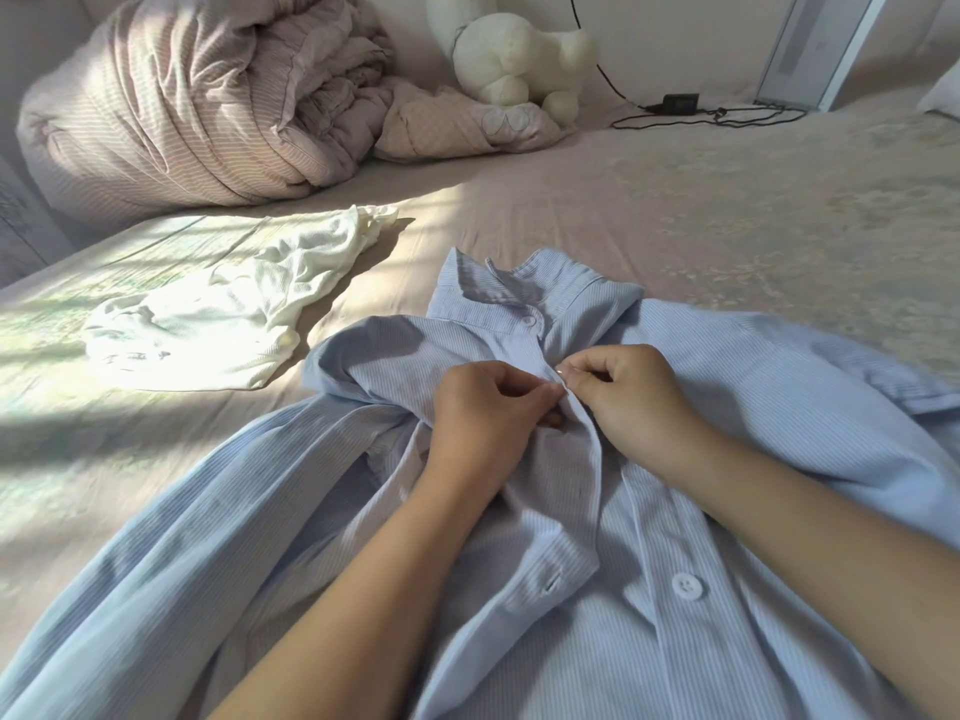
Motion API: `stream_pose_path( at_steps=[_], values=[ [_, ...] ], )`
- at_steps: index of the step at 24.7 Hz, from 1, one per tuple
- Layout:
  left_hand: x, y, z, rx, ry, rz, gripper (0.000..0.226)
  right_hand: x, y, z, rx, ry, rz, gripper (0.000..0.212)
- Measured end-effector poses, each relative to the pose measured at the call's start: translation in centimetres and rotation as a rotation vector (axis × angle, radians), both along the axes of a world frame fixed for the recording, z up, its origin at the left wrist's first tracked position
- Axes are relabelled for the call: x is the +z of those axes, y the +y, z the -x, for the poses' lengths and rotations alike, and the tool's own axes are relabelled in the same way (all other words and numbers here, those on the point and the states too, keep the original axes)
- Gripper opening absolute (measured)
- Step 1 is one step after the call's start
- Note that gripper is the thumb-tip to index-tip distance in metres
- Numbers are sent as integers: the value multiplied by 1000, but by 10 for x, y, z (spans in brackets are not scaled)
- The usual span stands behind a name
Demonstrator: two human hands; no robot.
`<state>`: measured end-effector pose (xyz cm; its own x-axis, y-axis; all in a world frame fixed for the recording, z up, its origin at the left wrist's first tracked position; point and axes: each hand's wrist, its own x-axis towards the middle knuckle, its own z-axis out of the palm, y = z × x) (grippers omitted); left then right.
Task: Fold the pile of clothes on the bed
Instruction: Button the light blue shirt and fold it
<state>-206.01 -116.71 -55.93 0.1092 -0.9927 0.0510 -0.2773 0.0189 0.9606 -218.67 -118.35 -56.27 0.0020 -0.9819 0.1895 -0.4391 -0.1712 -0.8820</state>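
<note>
You face a pale blue, finely white-striped shirt [675, 511] with white buttons [687, 585] on a dusty pink bed [675, 210]. Beside it lies a white garment [234, 309]; beyond, a pink-and-white striped duvet [182, 96] and a cream plush toy [519, 59].

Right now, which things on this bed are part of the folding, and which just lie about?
Folding: blue striped shirt, pinched at its placket by left hand and right hand; crumpled white garment.

Lying about: rolled duvet, white plush toy, black charger.

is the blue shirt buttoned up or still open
Partly buttoned. The blue shirt has its collar button fastened; a lower button lies apart from its hole.
</note>
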Motion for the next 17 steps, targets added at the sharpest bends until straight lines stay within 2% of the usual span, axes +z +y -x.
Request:
stream_pose_path(
  at_steps=[3,7,11,14,17],
  values=[
    [-2,1,4,44,-139,93,12,1,1,-1,-47,97,-33,49],
    [-4,5,10,92,-331,208,10,3,2,-3,-42,80,-37,42],
    [-5,4,11,45,-360,237,11,3,-1,-2,-66,146,-34,49],
    [-6,4,11,18,-402,253,12,1,-2,0,-67,204,-7,45],
    [-3,1,7,4,-311,172,17,-3,1,-1,-82,203,34,39]
  ],
)
